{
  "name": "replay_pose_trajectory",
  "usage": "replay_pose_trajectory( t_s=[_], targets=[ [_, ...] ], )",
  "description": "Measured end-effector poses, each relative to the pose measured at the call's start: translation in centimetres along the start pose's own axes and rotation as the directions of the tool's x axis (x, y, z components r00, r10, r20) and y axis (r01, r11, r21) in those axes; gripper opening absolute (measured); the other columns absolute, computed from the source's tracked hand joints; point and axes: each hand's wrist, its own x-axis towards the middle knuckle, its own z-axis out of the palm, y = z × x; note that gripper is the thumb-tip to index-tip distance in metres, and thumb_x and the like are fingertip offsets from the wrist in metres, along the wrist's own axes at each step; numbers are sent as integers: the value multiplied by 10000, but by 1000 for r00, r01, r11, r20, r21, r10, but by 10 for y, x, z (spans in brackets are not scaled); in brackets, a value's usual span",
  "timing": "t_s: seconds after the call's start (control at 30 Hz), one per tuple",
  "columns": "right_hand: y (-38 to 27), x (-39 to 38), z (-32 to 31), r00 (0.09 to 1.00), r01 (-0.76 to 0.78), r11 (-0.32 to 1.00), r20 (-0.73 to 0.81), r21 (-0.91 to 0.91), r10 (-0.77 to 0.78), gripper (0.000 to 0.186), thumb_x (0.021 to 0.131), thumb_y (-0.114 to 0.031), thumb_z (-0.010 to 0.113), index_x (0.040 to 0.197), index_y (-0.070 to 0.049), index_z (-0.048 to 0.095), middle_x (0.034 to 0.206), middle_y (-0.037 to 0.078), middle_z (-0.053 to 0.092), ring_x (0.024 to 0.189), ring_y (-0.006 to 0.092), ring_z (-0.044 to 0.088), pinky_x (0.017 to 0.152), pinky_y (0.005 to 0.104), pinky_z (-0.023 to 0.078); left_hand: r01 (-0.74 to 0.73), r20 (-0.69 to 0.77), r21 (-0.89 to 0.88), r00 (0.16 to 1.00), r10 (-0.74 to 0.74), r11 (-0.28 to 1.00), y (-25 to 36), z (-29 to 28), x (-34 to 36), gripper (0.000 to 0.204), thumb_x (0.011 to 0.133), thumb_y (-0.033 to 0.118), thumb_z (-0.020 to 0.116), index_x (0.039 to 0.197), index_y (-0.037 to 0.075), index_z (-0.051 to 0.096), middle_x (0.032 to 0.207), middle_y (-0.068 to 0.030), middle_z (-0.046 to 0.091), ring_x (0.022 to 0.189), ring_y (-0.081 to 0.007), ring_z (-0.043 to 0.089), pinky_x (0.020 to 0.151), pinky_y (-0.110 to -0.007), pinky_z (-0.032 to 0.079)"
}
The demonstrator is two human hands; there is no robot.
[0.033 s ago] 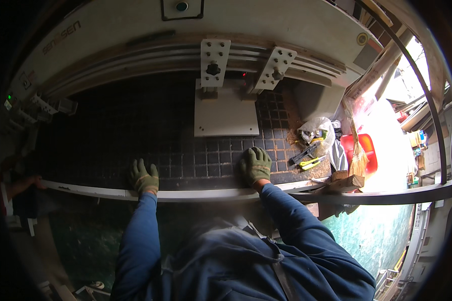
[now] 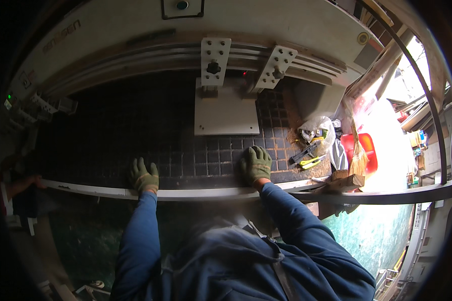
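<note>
The fingers [image 2: 257,153] of the right hand [image 2: 256,165], in a green glove, lie flat and slightly parted, gripping nothing that I can see, just in front of the near right corner of the white panel [image 2: 227,118]. The left hand [image 2: 144,176], gloved alike, lies nearer the person than the panel and well off to its left, its fingers loosely fanned and its palm empty as far as I can tell. Both seem to rest on the gridded black table [image 2: 201,161]; how hard they press, I can't say.

The panel lies on that table ahead of the hands, apart from both. Two brackets, a left one [image 2: 216,51] and a right one [image 2: 282,59], stand over its far part. To its right I see a clear plastic bag [image 2: 325,131], a yellow tool [image 2: 311,162] and, farther out, a red tub [image 2: 369,148]. Far to its left, another person's arm [image 2: 24,186] reaches the white rail [image 2: 206,194] along the near edge.

I'd judge this a pause, hands braced. Any move onto the panel would call for lifting the palms and reaching forward, clear of the brackets.
</note>
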Motion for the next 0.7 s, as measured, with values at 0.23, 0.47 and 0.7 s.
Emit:
replay_pose_trajectory(
  t_s=[0.23,0.47,0.7],
  targets=[
    [0,1,0,1000,-1,1000,3,-2,1,565,902,-416,707,1366,-111,605,1439,155,576,1421,392,462,1200,546,320,8,1,-13,1000,-8,1000,4,-3,-1,605,1002,486,594,1506,153,564,1638,-115,461,1520,-334,418,1246,-536,343],
    [0,2,-4,1000,3,1000,10,5,-3,559,898,-416,713,1362,-124,605,1437,141,575,1414,380,468,1194,543,324,-21,-44,27,999,23,999,0,3,1,581,1002,479,594,1478,148,593,1615,-120,487,1518,-333,423,1252,-531,340],
    [-3,3,-8,1000,12,1000,-17,-5,-12,534,894,-405,716,1336,-131,597,1408,133,581,1403,379,474,1179,545,338,-74,-56,77,995,79,994,-1,1,2,588,1008,474,574,1465,105,606,1589,-143,512,1514,-321,430,1319,-516,223]
  ],
)
